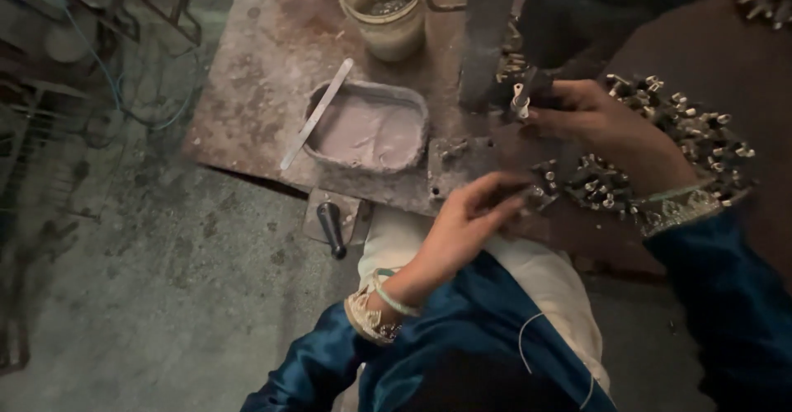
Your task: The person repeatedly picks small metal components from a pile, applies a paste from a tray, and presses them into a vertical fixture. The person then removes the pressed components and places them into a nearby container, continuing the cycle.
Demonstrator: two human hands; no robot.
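**Small Metal Fittings Handled at a Rusty Bench**

On the right side of the worn metal table (264,65), the right hand (590,115) pinched a small silvery fitting (519,103) upright against the dark upright post (487,32) of a bench machine. Nearer, the left hand (466,222) had its fingertips pressed together on another piece at the near edge of the pile of fittings (660,140), which spread rightward under the right wrist. To the left sat a shallow tray of pale paste (367,127) with a flat metal strip (318,111) leaning on its rim, and farther off a cloudy plastic jar (384,8). A risk, as I judged it: fingers sat very close to the post, so any slip could nip them, and a loose sleeve might sweep fittings off the near edge.
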